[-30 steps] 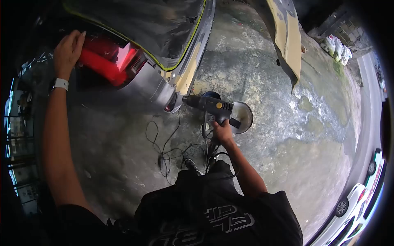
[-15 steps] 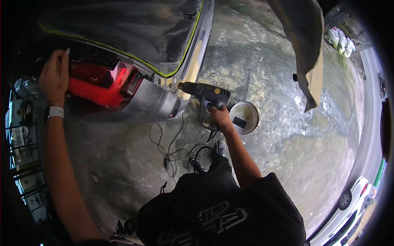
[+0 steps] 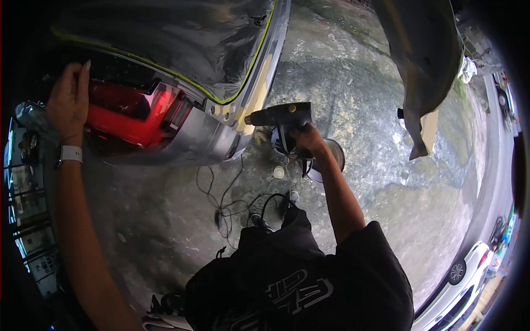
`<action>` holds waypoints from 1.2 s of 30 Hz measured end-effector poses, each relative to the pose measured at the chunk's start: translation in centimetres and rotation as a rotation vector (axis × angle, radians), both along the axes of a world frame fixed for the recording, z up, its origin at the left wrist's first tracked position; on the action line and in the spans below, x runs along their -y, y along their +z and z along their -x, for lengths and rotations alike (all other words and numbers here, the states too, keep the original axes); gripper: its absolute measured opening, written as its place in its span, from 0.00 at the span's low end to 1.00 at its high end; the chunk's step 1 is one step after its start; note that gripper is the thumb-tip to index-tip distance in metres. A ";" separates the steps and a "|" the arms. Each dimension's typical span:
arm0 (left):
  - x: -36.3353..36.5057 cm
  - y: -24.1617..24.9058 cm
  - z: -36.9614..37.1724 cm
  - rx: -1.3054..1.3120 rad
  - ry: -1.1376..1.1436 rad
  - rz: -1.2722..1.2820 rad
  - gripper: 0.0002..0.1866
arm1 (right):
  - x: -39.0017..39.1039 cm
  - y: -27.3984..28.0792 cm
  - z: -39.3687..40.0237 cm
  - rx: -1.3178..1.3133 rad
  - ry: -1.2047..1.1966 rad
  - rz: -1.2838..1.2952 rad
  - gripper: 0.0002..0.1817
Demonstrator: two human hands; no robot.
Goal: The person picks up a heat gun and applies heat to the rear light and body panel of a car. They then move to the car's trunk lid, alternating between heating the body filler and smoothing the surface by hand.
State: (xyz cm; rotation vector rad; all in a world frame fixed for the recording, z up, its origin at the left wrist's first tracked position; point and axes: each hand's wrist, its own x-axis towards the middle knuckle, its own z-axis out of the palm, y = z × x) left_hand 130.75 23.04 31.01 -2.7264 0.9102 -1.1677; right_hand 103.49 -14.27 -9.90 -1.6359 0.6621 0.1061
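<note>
My right hand [image 3: 309,139] is wrapped round the grip of a dark heat gun [image 3: 284,115]. Its nozzle points left at the car's rear corner, close to the patch of yellowish filler [image 3: 259,102] on the bare pillar. My left hand [image 3: 69,105], a white-banded watch on its wrist, has its fingers stretched out at the outer end of the red tail light [image 3: 127,118]. Below that light curves the silver-grey bumper [image 3: 207,132]. Dark masking film [image 3: 165,33] edged with yellow-green tape [image 3: 182,83] covers the glass above.
Behind my right forearm stands a round basin [image 3: 338,151], partly hidden. A small pale cup [image 3: 279,172] sits on the concrete near my feet. A black cable [image 3: 221,207] lies looped on the floor. At upper right hangs a large dark panel [image 3: 425,60]; a white car [image 3: 455,281] is at far right.
The heat gun has tilted to a more level pose and shifted slightly right, its nozzle a little lower. My left hand has slid slightly left. The small cup has come into sight.
</note>
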 end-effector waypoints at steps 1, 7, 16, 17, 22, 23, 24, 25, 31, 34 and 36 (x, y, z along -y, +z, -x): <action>0.0 0.0 0.0 -0.016 0.009 0.002 0.16 | 0.9 -0.1 -0.7 -0.014 0.078 -0.045 0.23; 1.2 0.6 1.9 0.020 -0.073 0.078 0.14 | 3.3 -1.2 -5.0 0.049 0.230 0.022 0.23; 0.6 0.5 1.0 0.044 -0.179 0.073 0.15 | -1.2 2.1 -5.1 -0.146 0.055 0.486 0.38; 0.6 0.5 1.1 0.043 -0.184 0.070 0.15 | -1.4 1.5 -5.1 -0.146 0.060 0.486 0.38; 0.4 0.7 0.9 0.022 -0.156 0.053 0.14 | -2.8 -0.3 -4.7 -0.162 -0.023 0.570 0.37; 0.4 0.8 0.8 -0.001 -0.148 0.051 0.13 | -2.9 -0.2 -4.4 -0.161 -0.023 0.571 0.37; 0.3 0.8 0.8 -0.001 -0.148 0.053 0.13 | -3.0 0.0 -4.1 -0.169 0.016 0.561 0.37; 0.3 0.8 0.7 0.003 -0.140 0.042 0.13 | -3.2 0.1 -3.8 -0.178 0.054 0.550 0.37; 0.0 0.6 0.6 0.059 -0.189 0.028 0.12 | -3.8 -0.5 -2.4 -0.048 0.013 0.467 0.34; 0.1 0.5 0.6 0.052 -0.191 0.037 0.12 | -3.7 -0.4 -3.2 -0.115 -0.102 0.515 0.33; 0.1 0.5 0.6 0.049 -0.176 0.047 0.12 | -3.5 -0.8 -3.3 -0.104 -0.128 0.489 0.33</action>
